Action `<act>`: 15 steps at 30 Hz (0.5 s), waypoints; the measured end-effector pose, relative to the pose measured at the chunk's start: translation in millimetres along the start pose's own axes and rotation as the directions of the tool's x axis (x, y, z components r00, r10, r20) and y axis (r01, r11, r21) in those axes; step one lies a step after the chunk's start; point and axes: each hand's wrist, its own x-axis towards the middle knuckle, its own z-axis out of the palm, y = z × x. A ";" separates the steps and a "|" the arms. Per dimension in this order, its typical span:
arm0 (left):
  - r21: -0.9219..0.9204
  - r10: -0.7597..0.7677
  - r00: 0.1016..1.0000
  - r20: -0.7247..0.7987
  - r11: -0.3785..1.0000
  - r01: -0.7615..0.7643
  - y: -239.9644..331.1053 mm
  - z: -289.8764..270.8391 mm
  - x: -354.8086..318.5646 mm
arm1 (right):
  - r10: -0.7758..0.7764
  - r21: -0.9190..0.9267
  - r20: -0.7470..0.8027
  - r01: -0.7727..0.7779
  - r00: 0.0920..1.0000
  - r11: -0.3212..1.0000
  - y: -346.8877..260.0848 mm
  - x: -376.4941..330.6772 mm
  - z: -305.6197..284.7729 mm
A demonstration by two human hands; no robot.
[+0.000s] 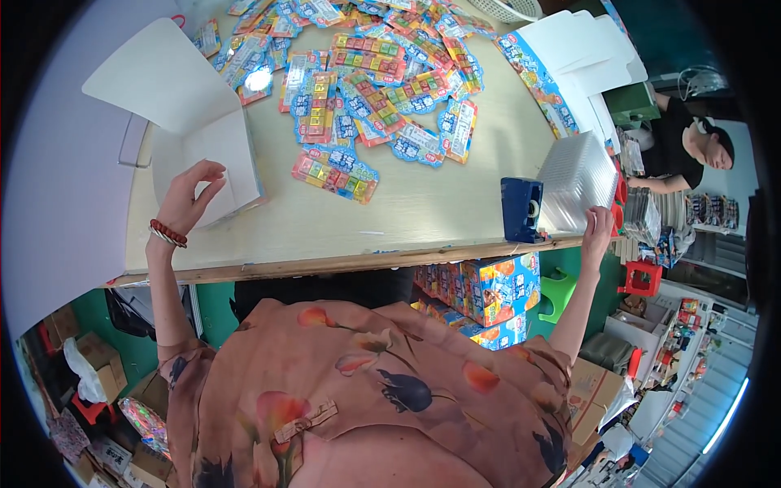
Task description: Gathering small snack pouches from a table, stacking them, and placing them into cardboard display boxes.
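My left hand [191,193] is beside an open white cardboard box [215,159] on the left of the table. Its fingers curl with a gap to the thumb, and nothing shows between them. At the table's right edge, my right hand [598,236] has its fingertips on the near corner of a stack of clear plastic trays [576,183]. A dark blue tape dispenser [521,210] stands just left of the stack. Colourful blister packs [378,98] of small cube-shaped pieces lie heaped across the middle and far table, one pack [335,173] nearest me.
Flattened white and blue printed boxes [569,61] lie at the far right, near a white basket [508,8]. Filled blue display boxes [500,289] sit under the table's front edge [342,264]. A co-worker [675,150] in black is off to the right, near red stools [643,278].
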 end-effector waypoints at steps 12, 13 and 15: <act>-0.037 0.018 0.999 -0.036 0.999 -0.020 -7.7 -2.4 -4.6 | 0.205 -0.063 0.226 -0.196 0.952 0.979 110.2 49.6 20.7; -0.037 0.018 0.999 -0.044 0.999 -0.020 -8.8 -2.2 -8.4 | 0.125 -0.105 0.244 -0.102 0.962 0.989 114.6 53.7 20.5; -0.037 0.026 0.998 -0.052 0.999 -0.027 -11.7 -3.9 -11.3 | 0.336 -0.033 0.381 -0.351 0.861 0.936 125.9 58.2 7.4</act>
